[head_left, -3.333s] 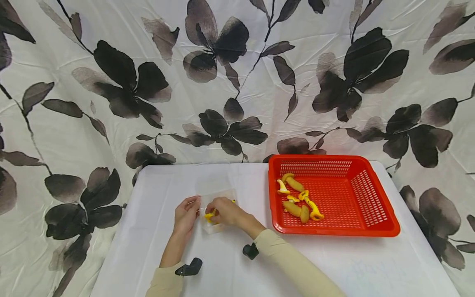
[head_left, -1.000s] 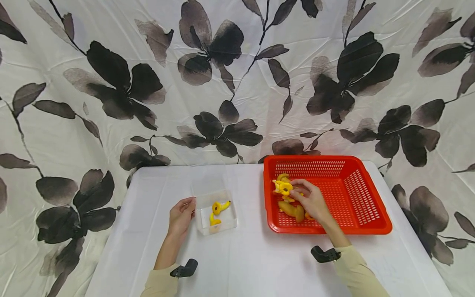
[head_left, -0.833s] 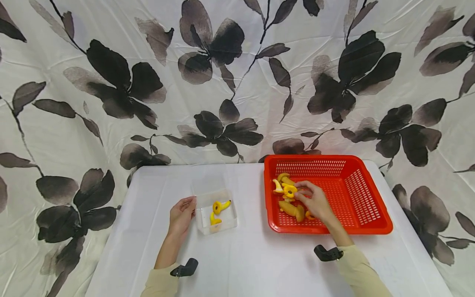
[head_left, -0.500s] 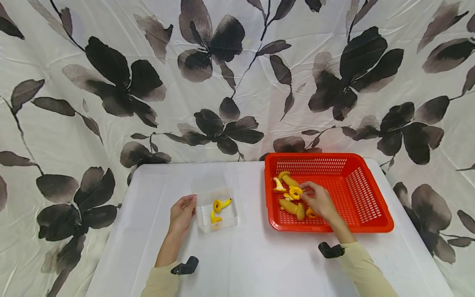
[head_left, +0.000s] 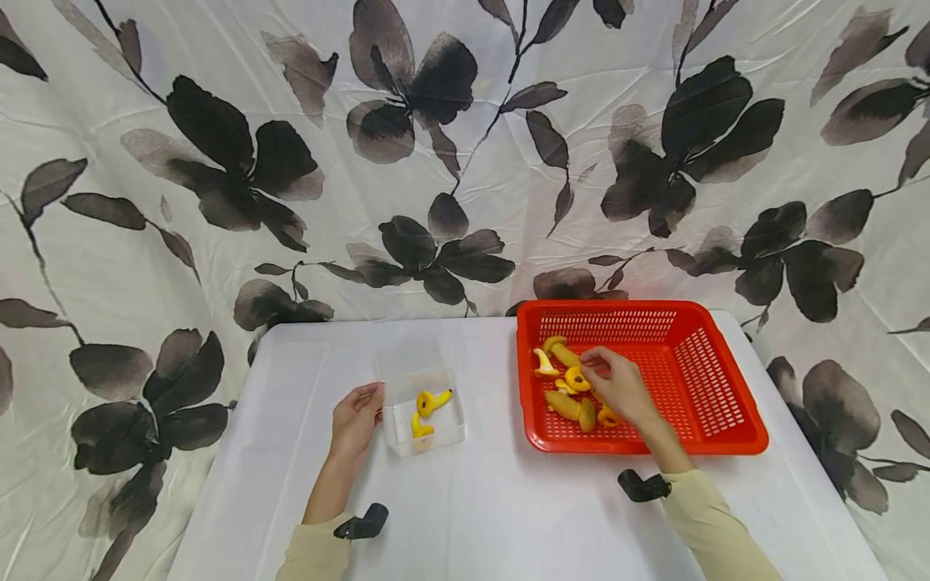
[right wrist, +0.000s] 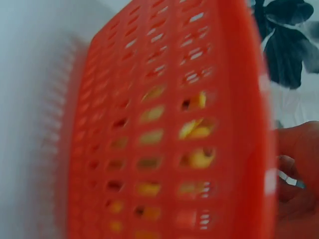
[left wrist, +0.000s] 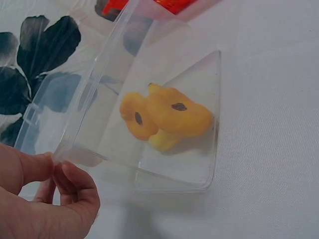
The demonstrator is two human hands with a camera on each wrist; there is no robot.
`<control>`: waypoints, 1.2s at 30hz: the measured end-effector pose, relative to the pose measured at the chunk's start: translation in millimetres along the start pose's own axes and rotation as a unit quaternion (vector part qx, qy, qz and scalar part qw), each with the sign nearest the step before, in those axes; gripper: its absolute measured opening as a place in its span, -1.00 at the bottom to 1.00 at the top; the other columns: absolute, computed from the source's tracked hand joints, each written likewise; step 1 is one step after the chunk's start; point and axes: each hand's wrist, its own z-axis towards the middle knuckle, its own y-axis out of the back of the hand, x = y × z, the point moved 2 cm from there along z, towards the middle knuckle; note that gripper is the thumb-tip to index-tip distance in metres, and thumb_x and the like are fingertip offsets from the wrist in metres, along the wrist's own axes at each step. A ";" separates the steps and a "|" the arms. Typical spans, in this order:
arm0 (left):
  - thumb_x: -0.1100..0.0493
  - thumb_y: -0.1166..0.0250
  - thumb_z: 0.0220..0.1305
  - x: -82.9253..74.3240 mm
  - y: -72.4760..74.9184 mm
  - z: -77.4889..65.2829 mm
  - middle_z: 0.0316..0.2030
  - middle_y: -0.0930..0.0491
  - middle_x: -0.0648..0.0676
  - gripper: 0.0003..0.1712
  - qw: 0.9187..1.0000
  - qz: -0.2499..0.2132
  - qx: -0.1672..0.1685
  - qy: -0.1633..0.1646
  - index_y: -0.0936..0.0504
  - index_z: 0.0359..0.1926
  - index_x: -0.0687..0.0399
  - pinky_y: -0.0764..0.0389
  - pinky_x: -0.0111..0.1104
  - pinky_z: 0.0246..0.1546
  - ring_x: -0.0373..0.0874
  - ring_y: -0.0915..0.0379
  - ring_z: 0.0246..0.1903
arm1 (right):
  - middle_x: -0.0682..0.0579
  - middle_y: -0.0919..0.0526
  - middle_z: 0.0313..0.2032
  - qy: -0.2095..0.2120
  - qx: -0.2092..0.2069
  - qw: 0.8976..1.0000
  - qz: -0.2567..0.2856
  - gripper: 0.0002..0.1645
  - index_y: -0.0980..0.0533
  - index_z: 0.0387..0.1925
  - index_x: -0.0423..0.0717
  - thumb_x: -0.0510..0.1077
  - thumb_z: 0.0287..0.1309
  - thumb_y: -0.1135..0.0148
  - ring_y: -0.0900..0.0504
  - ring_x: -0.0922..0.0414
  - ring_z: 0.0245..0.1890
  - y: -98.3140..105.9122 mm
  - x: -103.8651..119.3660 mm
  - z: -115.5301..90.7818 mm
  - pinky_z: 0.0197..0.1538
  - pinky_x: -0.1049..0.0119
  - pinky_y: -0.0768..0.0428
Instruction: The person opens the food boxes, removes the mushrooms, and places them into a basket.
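In the head view my left hand (head_left: 356,420) pinches the left edge of a clear plastic box (head_left: 458,432) with its lid raised at the back. Inside the box lie two yellow toy mushrooms, one with a round cap (head_left: 425,403). The left wrist view shows thumb and fingertips gripping the box's thin edge, with dark-centred yellow mushrooms (left wrist: 179,112) behind the wall. My right hand (head_left: 621,391) hovers over the left part of a red basket (head_left: 741,411), fingers bent above a yellow mushroom (head_left: 576,379); nothing shows between the fingertips. Its palm is hidden.
Tan mushrooms (head_left: 563,403) and a pale-stemmed yellow mushroom (head_left: 545,363) lie around the right hand. The basket's perforated wall fills most of the right wrist view. A white cloth covers the table (head_left: 479,516), and a floral curtain (head_left: 465,161) hangs behind it.
The right hand has gone from the box to the basket, moved a yellow mushroom rightward there, then drawn slightly up off it. The left hand still holds the box.
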 end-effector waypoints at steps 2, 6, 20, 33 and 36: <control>0.23 -0.21 0.53 1.3 0.6 0.9 -0.13 -0.59 0.07 -0.60 1.000 -0.001 0.000 0.003 -0.49 0.24 0.38 -0.51 -0.57 -0.31 -0.20 -0.48 -0.24 | -0.20 -0.70 -0.16 0.004 -0.004 1.000 0.006 -0.82 -0.58 -0.06 -0.37 -0.37 0.36 -0.26 -0.68 -0.11 -0.11 -2.2 6.8 2.6 0.04 -0.05 -0.67; 0.23 -0.22 0.51 2.8 1.3 2.1 -0.19 -0.61 0.01 -0.59 1.000 -0.006 0.000 0.001 -0.49 0.24 0.40 -0.52 -0.56 -0.31 -0.24 -0.48 -0.29 | -0.18 -0.70 -0.18 0.003 0.005 1.000 0.020 -0.84 -0.60 -0.08 -0.35 -0.33 0.37 -0.27 -0.67 -0.08 -0.13 -7.1 21.2 6.8 0.05 -0.03 -0.67; 0.23 -0.23 0.51 1.0 -0.2 0.1 -0.10 -0.59 0.12 -0.61 1.000 -0.006 -0.002 -0.002 -0.49 0.22 0.39 -0.51 -0.57 -0.31 -0.19 -0.48 -0.24 | -0.12 -0.70 -0.20 0.059 0.048 0.995 0.058 -0.87 -0.61 -0.12 -0.25 -0.30 0.33 -0.32 -0.66 -0.05 -0.19 -34.1 66.1 23.0 0.01 0.03 -0.69; 0.23 -0.20 0.53 1.2 0.4 -1.4 -0.01 -0.57 0.25 -0.63 1.000 0.015 -0.006 -0.010 -0.51 0.21 0.38 -0.55 -0.55 -0.26 -0.11 -0.51 -0.18 | -0.08 -0.72 -0.15 0.103 0.095 0.988 0.063 -0.79 -0.62 -0.05 -0.25 -0.24 0.33 -0.34 -0.68 0.01 -0.17 -69.9 98.4 30.6 0.01 0.13 -0.70; 0.23 -0.20 0.53 1.4 0.2 -2.0 -0.02 -0.57 0.26 -0.62 1.000 0.016 -0.008 -0.010 -0.51 0.21 0.40 -0.54 -0.57 -0.29 -0.11 -0.51 -0.19 | -0.10 -0.72 -0.13 0.109 0.111 0.986 0.069 -0.76 -0.62 -0.03 -0.28 -0.25 0.33 -0.34 -0.69 -0.01 -0.14 -78.5 104.6 30.9 0.03 0.12 -0.70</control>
